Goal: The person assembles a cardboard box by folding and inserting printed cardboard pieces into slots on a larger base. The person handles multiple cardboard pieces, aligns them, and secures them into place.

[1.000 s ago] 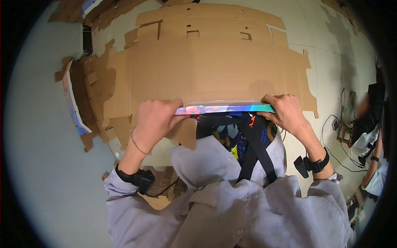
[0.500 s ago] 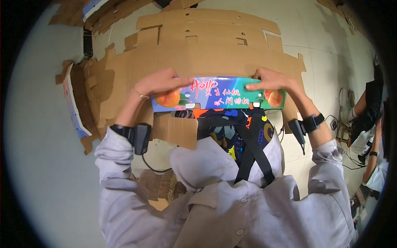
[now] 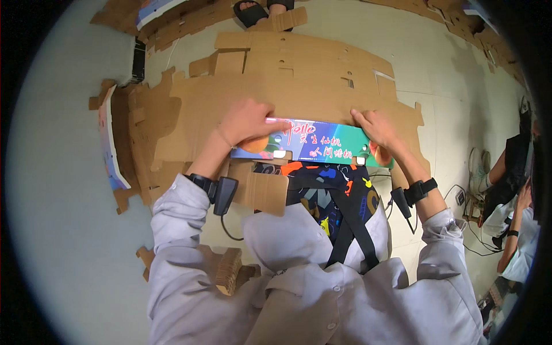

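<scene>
A large brown cardboard box blank (image 3: 310, 75) lies flat before me. Its near edge is folded up into a colourful printed panel (image 3: 322, 142), blue, purple and green with peaches on it. My left hand (image 3: 248, 125) is curled over the left part of this panel, the thumb along its printed face. At the right end, my right hand (image 3: 376, 133) grips the panel, with its fingers partly hidden and one digit stretched along the upper edge. A plain cardboard flap (image 3: 261, 187) hangs below the panel's left end, over my lap.
More cardboard with a printed edge (image 3: 109, 138) lies on the left. A stack of cardboard pieces (image 3: 229, 271) is beside my left side. Sandalled feet (image 3: 253, 14) show at the far edge. Another person (image 3: 506, 178) sits at the right among cables (image 3: 474, 236).
My left hand has slid rightward along the panel. My right hand's digit has moved off the printed face to the upper edge. The view has shifted, showing more of the sandalled feet.
</scene>
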`<action>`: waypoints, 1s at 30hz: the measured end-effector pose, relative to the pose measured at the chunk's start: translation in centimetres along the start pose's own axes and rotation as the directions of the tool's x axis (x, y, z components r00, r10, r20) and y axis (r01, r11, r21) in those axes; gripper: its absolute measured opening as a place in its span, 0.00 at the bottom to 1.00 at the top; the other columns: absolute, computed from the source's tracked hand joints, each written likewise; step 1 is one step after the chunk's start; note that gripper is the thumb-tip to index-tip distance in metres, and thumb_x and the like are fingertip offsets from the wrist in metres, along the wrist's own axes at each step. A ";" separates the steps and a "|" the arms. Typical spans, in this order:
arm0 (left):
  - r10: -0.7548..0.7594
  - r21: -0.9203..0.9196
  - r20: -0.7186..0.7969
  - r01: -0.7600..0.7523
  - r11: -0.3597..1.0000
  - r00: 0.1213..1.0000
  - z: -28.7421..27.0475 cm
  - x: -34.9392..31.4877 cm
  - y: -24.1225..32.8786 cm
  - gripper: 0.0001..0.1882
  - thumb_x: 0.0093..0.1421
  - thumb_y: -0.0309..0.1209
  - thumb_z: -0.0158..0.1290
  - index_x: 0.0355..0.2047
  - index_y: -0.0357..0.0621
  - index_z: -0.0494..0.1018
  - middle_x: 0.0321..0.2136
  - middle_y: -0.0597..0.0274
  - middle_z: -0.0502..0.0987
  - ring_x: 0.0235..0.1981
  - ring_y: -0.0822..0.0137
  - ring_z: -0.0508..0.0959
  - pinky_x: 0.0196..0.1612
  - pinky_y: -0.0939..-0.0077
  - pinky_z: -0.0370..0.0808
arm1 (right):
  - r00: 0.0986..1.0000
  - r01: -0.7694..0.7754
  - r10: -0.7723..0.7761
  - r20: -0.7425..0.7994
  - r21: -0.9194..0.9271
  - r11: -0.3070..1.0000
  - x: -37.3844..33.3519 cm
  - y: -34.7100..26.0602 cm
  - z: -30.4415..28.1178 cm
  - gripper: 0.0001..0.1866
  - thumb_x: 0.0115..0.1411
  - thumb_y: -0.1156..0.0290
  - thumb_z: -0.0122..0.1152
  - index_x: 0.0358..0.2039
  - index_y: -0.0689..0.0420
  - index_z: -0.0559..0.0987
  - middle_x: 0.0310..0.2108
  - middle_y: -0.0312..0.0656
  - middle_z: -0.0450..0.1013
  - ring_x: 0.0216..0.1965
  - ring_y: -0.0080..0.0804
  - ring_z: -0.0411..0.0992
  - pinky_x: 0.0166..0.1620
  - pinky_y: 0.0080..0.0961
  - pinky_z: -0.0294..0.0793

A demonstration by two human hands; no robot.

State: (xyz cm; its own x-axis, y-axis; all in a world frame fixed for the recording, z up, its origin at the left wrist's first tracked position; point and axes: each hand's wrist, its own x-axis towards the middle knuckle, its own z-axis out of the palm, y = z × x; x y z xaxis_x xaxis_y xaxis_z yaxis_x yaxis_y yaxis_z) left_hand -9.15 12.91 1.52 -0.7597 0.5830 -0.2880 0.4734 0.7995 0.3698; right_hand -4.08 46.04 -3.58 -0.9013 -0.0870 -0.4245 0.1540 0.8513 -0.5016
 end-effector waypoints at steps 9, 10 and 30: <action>-0.070 -0.074 0.182 0.085 0.994 0.981 -11.6 -10.6 9.3 0.24 0.50 0.52 0.57 0.19 0.41 0.75 0.13 0.52 0.74 0.18 0.51 0.75 0.23 0.65 0.72 | 0.880 0.233 -0.281 0.383 0.169 0.958 -9.3 -6.2 -11.4 0.30 0.64 0.46 0.42 0.28 0.63 0.78 0.20 0.52 0.71 0.25 0.43 0.71 0.31 0.34 0.69; -0.013 -0.155 0.198 0.044 0.987 0.980 -11.9 -12.6 10.2 0.21 0.51 0.51 0.57 0.20 0.43 0.74 0.13 0.55 0.73 0.17 0.53 0.75 0.22 0.66 0.72 | 0.771 0.256 -0.358 0.527 0.257 0.932 -10.8 -5.9 -11.8 0.28 0.64 0.47 0.44 0.28 0.62 0.77 0.20 0.49 0.70 0.24 0.40 0.70 0.29 0.33 0.68; 0.219 -0.635 0.568 0.254 0.730 0.793 -7.8 -19.7 8.0 0.19 0.55 0.41 0.58 0.42 0.43 0.73 0.33 0.59 0.77 0.33 0.60 0.77 0.38 0.68 0.73 | 0.995 0.034 -0.053 -0.089 -0.210 0.977 9.0 5.8 -7.8 0.35 0.57 0.39 0.49 0.45 0.62 0.74 0.44 0.59 0.70 0.48 0.50 0.69 0.52 0.37 0.67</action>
State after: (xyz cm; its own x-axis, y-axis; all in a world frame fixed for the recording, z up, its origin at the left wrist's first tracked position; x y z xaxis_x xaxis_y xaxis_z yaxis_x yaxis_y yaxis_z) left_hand 6.14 6.71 17.07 -0.2451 0.7199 -0.6494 -0.1305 0.6392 0.7579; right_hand -14.40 54.25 -4.47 -0.9405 -0.0862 -0.3286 0.0350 0.9375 -0.3461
